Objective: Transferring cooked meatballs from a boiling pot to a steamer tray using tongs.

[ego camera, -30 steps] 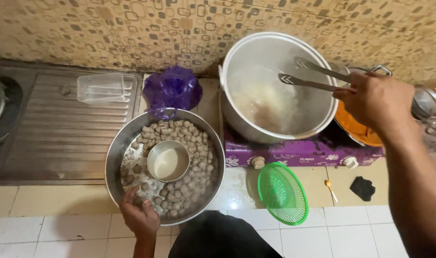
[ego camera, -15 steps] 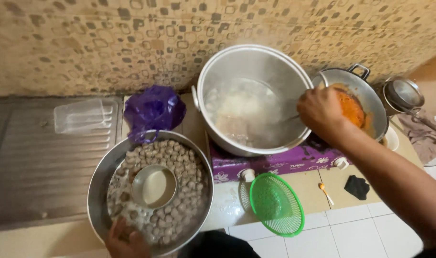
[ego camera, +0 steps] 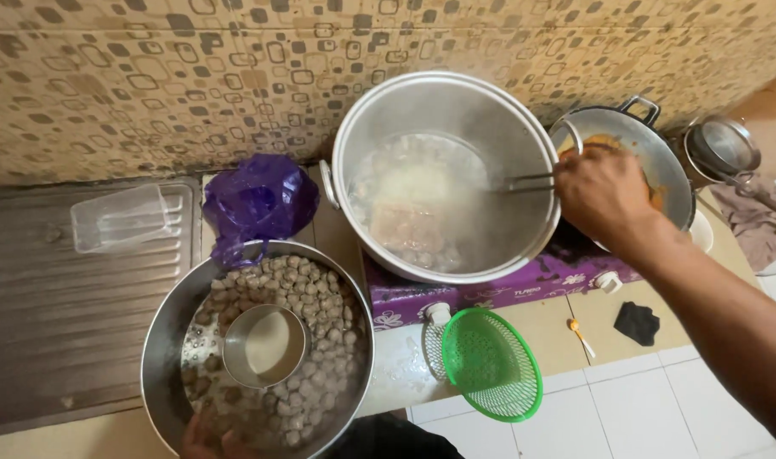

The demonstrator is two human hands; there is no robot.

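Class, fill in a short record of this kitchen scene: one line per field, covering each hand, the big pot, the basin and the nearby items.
Right hand: right hand grips a metal utensil reaching into the pot
Left hand: left hand at the near rim of the basin, mostly out of view
Pot: big steaming pot on a purple stove, meatballs in broth
Basin: metal basin of meatballs, small bowl in the middle
Nearby: purple bag, green strainer, clear tub, wok
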